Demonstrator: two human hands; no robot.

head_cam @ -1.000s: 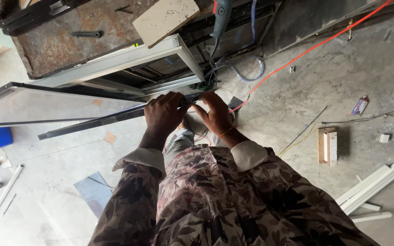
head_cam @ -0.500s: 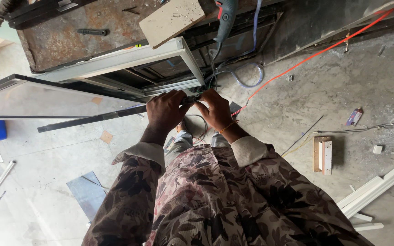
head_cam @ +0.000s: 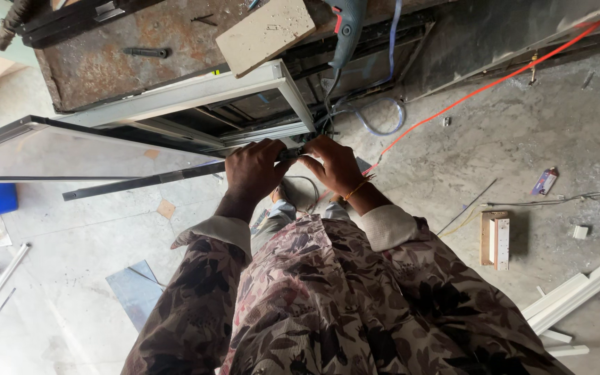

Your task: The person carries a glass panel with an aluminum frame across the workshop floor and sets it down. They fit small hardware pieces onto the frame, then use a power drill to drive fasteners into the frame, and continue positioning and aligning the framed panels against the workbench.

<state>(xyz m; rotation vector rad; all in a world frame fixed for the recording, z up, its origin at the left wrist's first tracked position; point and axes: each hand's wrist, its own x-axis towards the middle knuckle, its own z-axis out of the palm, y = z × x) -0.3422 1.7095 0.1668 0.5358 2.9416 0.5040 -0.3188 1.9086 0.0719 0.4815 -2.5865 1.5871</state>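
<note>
**Both hands on the dark strip at the frame's corner**

My left hand (head_cam: pixel 255 170) is wrapped around the near end of a long dark metal strip (head_cam: pixel 144 182), fingers curled shut over it just above the middle of the frame. The strip runs from my grip out toward the left edge, lying nearly level over the pale floor (head_cam: pixel 71 278). My right hand (head_cam: pixel 335 165) sits just beside the left, fingers bent and pinched on the strip's tip; what exactly lies under those fingertips is too small to tell. There is an orange thread band on that wrist.

Right above my hands is the corner of a white aluminium frame (head_cam: pixel 196 94), leaning against a rusty table (head_cam: pixel 105 62) in the upper part of the frame. On the table lie a pale block (head_cam: pixel 265 31) and a dark bolt-like piece (head_cam: pixel 146 52). A power tool (head_cam: pixel 347 24) hangs at the top centre, its cable dropping toward my hands. An orange cable (head_cam: pixel 480 87) crosses the floor to the upper right, and a small wooden box (head_cam: pixel 494 239) rests at the right.
</note>
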